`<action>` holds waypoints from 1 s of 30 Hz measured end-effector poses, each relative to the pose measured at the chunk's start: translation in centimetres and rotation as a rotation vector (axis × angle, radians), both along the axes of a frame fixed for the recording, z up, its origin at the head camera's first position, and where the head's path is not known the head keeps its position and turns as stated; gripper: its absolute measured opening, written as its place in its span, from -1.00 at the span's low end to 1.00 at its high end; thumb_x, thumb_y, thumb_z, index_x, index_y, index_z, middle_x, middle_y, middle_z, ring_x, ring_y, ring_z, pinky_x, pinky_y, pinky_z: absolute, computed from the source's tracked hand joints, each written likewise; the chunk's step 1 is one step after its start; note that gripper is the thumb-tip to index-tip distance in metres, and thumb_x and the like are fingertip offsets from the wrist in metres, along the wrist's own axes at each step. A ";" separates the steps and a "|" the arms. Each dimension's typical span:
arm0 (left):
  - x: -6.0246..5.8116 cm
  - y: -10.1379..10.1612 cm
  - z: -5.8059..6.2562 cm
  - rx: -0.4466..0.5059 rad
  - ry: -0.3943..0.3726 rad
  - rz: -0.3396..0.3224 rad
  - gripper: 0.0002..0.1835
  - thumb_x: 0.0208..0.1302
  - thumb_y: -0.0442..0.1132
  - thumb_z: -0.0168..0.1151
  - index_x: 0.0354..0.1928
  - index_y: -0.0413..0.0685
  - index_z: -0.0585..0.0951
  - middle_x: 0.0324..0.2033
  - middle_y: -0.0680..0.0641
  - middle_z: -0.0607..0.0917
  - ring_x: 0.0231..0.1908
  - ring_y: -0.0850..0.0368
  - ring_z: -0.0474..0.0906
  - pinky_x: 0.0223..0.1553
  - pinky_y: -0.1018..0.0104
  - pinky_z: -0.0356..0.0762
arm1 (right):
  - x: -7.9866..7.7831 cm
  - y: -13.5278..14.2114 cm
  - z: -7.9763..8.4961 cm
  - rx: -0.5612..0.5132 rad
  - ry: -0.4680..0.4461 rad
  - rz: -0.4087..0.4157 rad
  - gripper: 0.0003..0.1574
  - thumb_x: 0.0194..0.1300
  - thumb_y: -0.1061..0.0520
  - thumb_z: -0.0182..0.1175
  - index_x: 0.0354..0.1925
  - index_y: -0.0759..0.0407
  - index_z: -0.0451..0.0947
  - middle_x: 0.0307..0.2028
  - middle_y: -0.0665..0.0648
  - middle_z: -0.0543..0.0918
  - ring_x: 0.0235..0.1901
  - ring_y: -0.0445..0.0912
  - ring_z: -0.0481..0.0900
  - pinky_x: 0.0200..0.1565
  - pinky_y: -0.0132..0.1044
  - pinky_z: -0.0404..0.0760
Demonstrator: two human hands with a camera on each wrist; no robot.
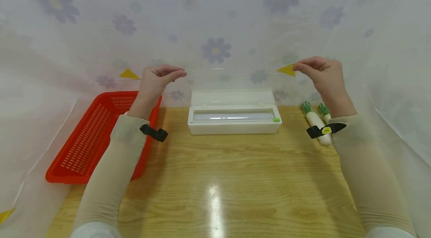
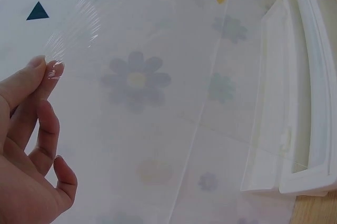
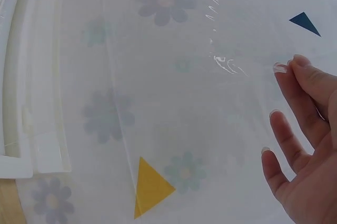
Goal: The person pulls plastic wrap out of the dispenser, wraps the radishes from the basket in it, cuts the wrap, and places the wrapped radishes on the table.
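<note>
Clear cling film (image 2: 87, 21) stretches between the two raised hands, showing mainly as glints and fine creases. The left hand (image 1: 151, 82) pinches one side of it between thumb and forefinger. On the other side, the right hand (image 1: 326, 75) grips the film with thumb and forefinger, its other fingers loosely bent in the right wrist view. Below and between the hands, a white cling film dispenser (image 1: 234, 129) stands on the wooden table (image 1: 249, 178) with its lid (image 1: 232, 97) raised. Inside lies the film roll (image 1: 232, 117), and a green slider (image 1: 276, 119) sits at the right end.
A red perforated basket (image 1: 55, 176) stands on the left, partly behind the left forearm. Two white radishes with green tops (image 1: 315, 121) lie at the right beside the right wrist. A pale flowered sheet (image 1: 215, 17) with coloured triangles hangs behind and along the sides.
</note>
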State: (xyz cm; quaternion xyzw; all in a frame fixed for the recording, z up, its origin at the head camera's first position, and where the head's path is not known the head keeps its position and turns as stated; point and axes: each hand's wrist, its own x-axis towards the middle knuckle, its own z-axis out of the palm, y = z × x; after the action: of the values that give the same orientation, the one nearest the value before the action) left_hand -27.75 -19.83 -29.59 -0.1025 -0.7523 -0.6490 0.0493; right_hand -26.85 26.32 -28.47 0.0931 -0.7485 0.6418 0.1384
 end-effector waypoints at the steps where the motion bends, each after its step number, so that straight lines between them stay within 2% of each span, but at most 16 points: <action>1: 0.1 0.0 0.0 0.008 0.005 0.000 -0.69 0.25 -0.01 0.52 -0.07 -0.02 0.84 -0.16 0.05 0.84 -0.02 0.00 0.52 0.08 0.18 0.41 | 0.1 0.0 0.0 0.001 0.006 -0.001 -0.76 0.34 0.13 0.45 -0.13 0.28 0.80 -0.25 -0.05 0.81 0.00 -0.14 0.61 0.11 -0.48 0.52; 5: 0.7 0.0 0.0 0.010 0.010 -0.010 -0.71 0.28 -0.03 0.51 -0.07 -0.03 0.84 -0.17 0.04 0.84 -0.01 -0.01 0.54 0.10 0.19 0.43 | 0.5 0.0 -0.1 -0.008 0.031 0.011 -0.76 0.34 0.17 0.44 -0.11 0.33 0.79 -0.26 -0.06 0.81 -0.01 -0.12 0.62 0.09 -0.47 0.53; 8: 1.8 -0.2 -0.1 -0.012 -0.013 -0.031 -0.70 0.30 -0.02 0.49 -0.05 -0.03 0.83 -0.16 0.03 0.84 0.06 -0.05 0.56 0.17 0.15 0.42 | 1.2 0.2 -0.3 0.065 0.030 -0.007 -0.70 0.37 0.12 0.42 -0.06 0.33 0.77 -0.24 -0.10 0.82 0.02 -0.14 0.61 0.09 -0.44 0.52; 12: 3.5 -0.6 -0.4 -0.059 -0.036 -0.064 -0.70 0.31 -0.02 0.48 -0.04 -0.03 0.82 -0.15 0.05 0.84 0.06 -0.05 0.60 0.21 0.13 0.45 | 3.0 0.5 -0.5 0.211 0.024 -0.037 -0.63 0.42 0.04 0.38 0.00 0.31 0.75 -0.19 -0.15 0.81 0.08 -0.18 0.60 0.13 -0.41 0.49; 15: 4.6 -1.0 -1.0 -0.095 -0.037 -0.095 -0.76 0.34 -0.06 0.46 -0.06 0.00 0.83 -0.17 0.09 0.84 0.03 0.01 0.64 0.17 0.23 0.50 | 4.7 0.6 -0.8 0.253 0.049 -0.011 -0.69 0.45 0.09 0.34 -0.03 0.31 0.75 -0.16 -0.11 0.80 0.09 -0.17 0.61 0.16 -0.43 0.48; 20: 6.8 -1.6 -2.0 -0.123 -0.050 -0.180 -0.84 0.34 -0.21 0.46 -0.09 -0.05 0.82 -0.22 0.06 0.84 -0.07 0.07 0.71 0.06 0.29 0.60 | 7.6 1.0 -1.6 0.245 0.058 0.093 -0.84 0.47 0.25 0.28 -0.10 0.34 0.74 -0.13 0.04 0.77 0.03 -0.12 0.63 0.14 -0.46 0.50; 23: 8.2 -2.0 -2.8 -0.198 -0.064 -0.256 -0.85 0.33 -0.25 0.47 -0.11 -0.10 0.82 -0.25 0.04 0.84 -0.15 0.09 0.74 -0.03 0.29 0.66 | 9.2 1.5 -2.4 0.269 0.079 0.169 -0.87 0.43 0.38 0.26 -0.14 0.32 0.74 -0.15 0.07 0.76 -0.01 -0.13 0.64 0.12 -0.45 0.51; 28: 10.0 -2.4 -4.7 -0.365 -0.030 -0.428 -0.91 0.32 -0.30 0.45 -0.16 -0.04 0.83 -0.28 0.05 0.83 -0.31 0.11 0.64 -0.28 0.34 0.54 | 11.1 2.6 -4.6 0.344 0.209 0.378 -0.65 0.29 0.63 0.19 -0.16 0.31 0.72 -0.18 0.09 0.73 -0.02 -0.17 0.62 0.15 -0.47 0.47; 30: 10.6 -2.4 -5.6 -0.412 -0.027 -0.495 -0.92 0.32 -0.28 0.45 -0.18 0.02 0.84 -0.28 0.08 0.82 -0.35 0.12 0.59 -0.32 0.32 0.48 | 11.7 2.9 -5.5 0.377 0.221 0.451 -0.59 0.26 0.66 0.18 -0.15 0.27 0.71 -0.19 0.10 0.72 -0.05 -0.18 0.62 0.15 -0.47 0.46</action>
State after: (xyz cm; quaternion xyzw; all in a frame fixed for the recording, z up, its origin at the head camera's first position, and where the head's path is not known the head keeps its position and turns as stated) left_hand -17.15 -22.18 -35.22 -0.2816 -0.8205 -0.4768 -0.1417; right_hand -15.18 29.22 -34.00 0.3500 -0.7954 0.4919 0.0536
